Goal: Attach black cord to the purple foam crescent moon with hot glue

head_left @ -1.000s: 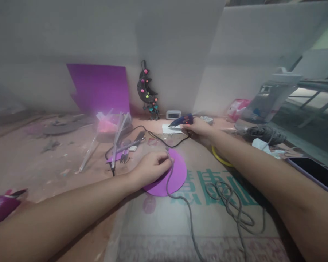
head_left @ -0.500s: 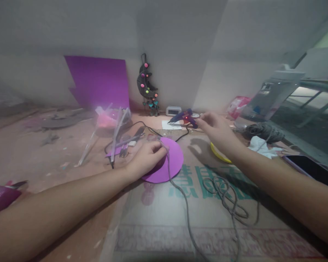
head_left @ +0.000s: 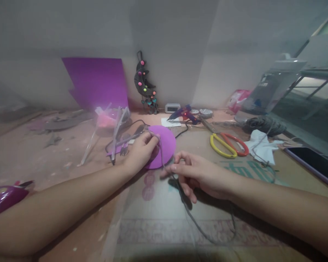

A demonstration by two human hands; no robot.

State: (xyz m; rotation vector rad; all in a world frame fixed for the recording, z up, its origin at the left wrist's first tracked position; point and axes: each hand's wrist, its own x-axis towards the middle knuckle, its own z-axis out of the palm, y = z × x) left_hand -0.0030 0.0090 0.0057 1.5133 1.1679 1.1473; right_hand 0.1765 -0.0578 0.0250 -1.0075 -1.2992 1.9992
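My left hand [head_left: 141, 150] is closed on the left side of a round purple disc [head_left: 168, 142], which looks like craft foam or card. Its thumb and fingers press a grey cord [head_left: 190, 215] to the disc. Just in front of the disc, my right hand [head_left: 199, 174] pinches the same cord between thumb and index finger, the other fingers loosely curled. From there the cord runs down over the printed cardboard [head_left: 150, 227] and loops back under my right forearm. Beyond the disc lies a blue glue gun [head_left: 183, 113] with a red light on.
Scissors [head_left: 229, 143] with yellow and red handles lie at right, near a white tissue [head_left: 264, 145], a phone [head_left: 314, 163] and a grey yarn bundle [head_left: 264, 125]. Clear sticks [head_left: 117, 136] stand left. A purple sheet [head_left: 98, 82] and a moon ornament [head_left: 143, 82] lean against the wall.
My right hand has come from beside the glue gun down to the front of the disc and taken the cord. The scissors are uncovered. My left hand and the disc have shifted slightly up and left.
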